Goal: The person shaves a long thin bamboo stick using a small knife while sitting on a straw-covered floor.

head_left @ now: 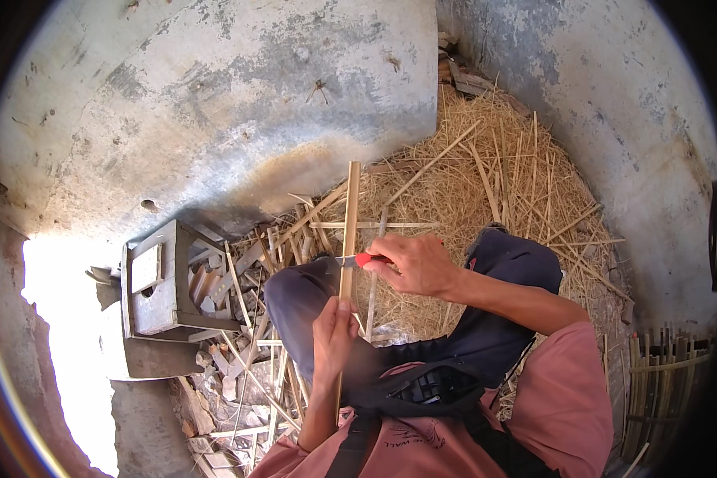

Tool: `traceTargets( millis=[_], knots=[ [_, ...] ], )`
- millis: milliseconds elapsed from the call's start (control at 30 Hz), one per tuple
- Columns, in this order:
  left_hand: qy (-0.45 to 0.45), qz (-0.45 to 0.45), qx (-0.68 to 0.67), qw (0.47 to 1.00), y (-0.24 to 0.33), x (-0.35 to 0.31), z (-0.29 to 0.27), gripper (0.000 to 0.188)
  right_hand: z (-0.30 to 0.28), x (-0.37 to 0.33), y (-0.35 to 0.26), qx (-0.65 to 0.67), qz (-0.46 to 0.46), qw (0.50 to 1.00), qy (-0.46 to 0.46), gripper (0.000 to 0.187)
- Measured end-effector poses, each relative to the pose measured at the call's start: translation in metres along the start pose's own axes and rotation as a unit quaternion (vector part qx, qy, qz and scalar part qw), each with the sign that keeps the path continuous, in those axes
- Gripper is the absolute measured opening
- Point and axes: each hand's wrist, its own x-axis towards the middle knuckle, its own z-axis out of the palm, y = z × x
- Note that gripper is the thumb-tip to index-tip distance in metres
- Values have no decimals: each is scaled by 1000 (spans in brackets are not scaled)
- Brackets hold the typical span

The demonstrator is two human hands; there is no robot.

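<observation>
A long, pale bamboo strip (350, 207) stands nearly upright in front of me, its lower end running down past my left forearm. My left hand (334, 334) is closed around its lower part, thumb on the face of the strip. In my right hand (418, 264) is a knife (364, 260) with a red handle. Its short blade lies across the strip, above my left hand, and seems to touch it. The fingers of the right hand wrap the handle and hide most of it.
Straw-like shavings and loose strips (486, 183) cover the floor ahead and to the right. At left, a weathered wooden box (155, 279) sits by broken bricks and sticks (231, 374). A worn plastered wall (239, 95) rises ahead. Upright slats (665, 382) stand at far right.
</observation>
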Motion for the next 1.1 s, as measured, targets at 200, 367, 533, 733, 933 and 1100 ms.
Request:
traceTargets(
  millis=[200, 367, 533, 733, 933, 1100],
  knots=[
    [6, 3, 7, 1000, 2, -1, 0, 34, -2, 2, 3, 11, 6, 1000, 4, 28],
    [21, -5, 15, 1000, 9, -4, 1, 35, -4, 5, 5, 10, 0, 1000, 15, 29],
    [20, 17, 44, 999, 4, -5, 0, 33, -14, 9, -2, -11, 31, 999, -14, 23],
    [14, 21, 43, 999, 2, -7, 0, 33, -13, 9, 2, 2, 35, 999, 1, 23],
    [21, -6, 44, 999, 7, -11, 0, 34, -15, 12, 9, -11, 35, 999, 3, 24],
    [23, 1, 56, 998, 8, -14, 0, 33, -19, 13, 11, -23, 41, 999, 2, 23]
  ],
)
